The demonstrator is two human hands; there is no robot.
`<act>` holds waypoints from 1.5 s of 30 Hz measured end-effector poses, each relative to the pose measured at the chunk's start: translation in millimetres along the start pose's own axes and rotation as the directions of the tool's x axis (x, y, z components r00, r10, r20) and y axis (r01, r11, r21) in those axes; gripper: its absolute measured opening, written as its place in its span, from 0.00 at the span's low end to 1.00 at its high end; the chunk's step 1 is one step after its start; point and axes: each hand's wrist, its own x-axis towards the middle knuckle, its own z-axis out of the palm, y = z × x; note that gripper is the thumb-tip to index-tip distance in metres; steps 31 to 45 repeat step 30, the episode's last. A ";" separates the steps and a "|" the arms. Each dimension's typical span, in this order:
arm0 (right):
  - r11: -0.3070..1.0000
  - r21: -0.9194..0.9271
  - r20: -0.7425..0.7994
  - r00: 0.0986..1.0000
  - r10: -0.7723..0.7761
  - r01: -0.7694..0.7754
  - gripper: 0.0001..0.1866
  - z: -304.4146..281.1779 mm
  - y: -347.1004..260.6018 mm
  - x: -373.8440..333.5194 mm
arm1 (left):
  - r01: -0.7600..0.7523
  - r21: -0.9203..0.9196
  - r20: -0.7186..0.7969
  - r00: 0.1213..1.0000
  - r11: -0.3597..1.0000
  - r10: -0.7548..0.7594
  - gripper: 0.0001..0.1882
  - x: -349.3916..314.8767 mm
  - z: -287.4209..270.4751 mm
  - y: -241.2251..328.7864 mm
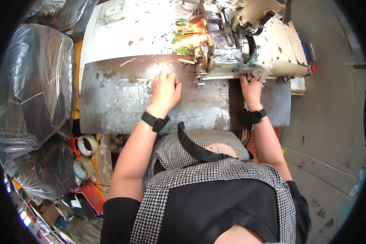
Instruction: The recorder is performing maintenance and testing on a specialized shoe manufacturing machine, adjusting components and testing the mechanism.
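My left hand (166,92) rests on the worn metal front of the worktable (126,97), left of the sewing machine. Its fingers are curled into a loose fist, and nothing sticks out of it. My right hand (252,90) reaches to the front edge of the cream-coloured industrial sewing machine (282,55). Thumb and forefinger close around a small metal part there; the other fingertips are partly hidden. Crumpled clear plastic (259,71) hangs just above that hand. Left of it, a metal post with a spring (201,61) stands on the machine's near corner.
Orange and green strands (188,35) lie beside the machine's left side. Scraps dot the white tabletop (110,38). Large plastic-wrapped bundles (32,85) stand at the left. Tape rolls (83,167) hang below the table's left edge. A grey wall (325,114) is at the right.
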 end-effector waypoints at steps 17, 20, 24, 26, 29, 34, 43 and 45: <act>0.999 0.041 -0.011 0.999 0.035 -0.035 0.25 -2.9 -4.5 0.0 | 0.229 -0.210 0.213 0.959 0.951 -0.184 0.08 36.0 -18.4 -7.4; 0.991 0.087 0.031 0.994 0.102 -0.105 0.24 -5.3 -2.2 1.9 | 0.243 -0.253 0.165 0.965 0.936 -0.206 0.10 66.7 -31.3 0.4; 0.966 0.192 0.194 0.971 0.138 -0.176 0.24 -7.5 -1.3 8.1 | 0.276 -0.395 0.148 0.961 0.876 -0.235 0.10 104.3 -21.4 -24.9; 0.938 0.235 0.267 0.945 0.189 -0.254 0.25 -7.1 -0.5 9.5 | 0.319 -0.455 0.178 0.947 0.831 -0.266 0.10 120.1 -15.5 -32.9; 0.943 0.181 0.245 0.941 0.232 -0.279 0.29 -4.8 -0.6 8.2 | 0.433 -0.579 0.248 0.901 0.691 -0.357 0.10 140.7 -7.5 -42.6; 0.946 0.208 0.227 0.953 0.201 -0.249 0.34 -2.9 3.8 7.9 | 0.497 -0.639 0.292 0.863 0.587 -0.412 0.11 146.9 -5.8 -43.0; 0.946 0.208 0.227 0.953 0.201 -0.249 0.34 -2.9 3.8 7.9 | 0.497 -0.639 0.292 0.863 0.587 -0.412 0.11 146.9 -5.8 -43.0; 0.946 0.208 0.227 0.953 0.201 -0.249 0.34 -2.9 3.8 7.9 | 0.497 -0.639 0.292 0.863 0.587 -0.412 0.11 146.9 -5.8 -43.0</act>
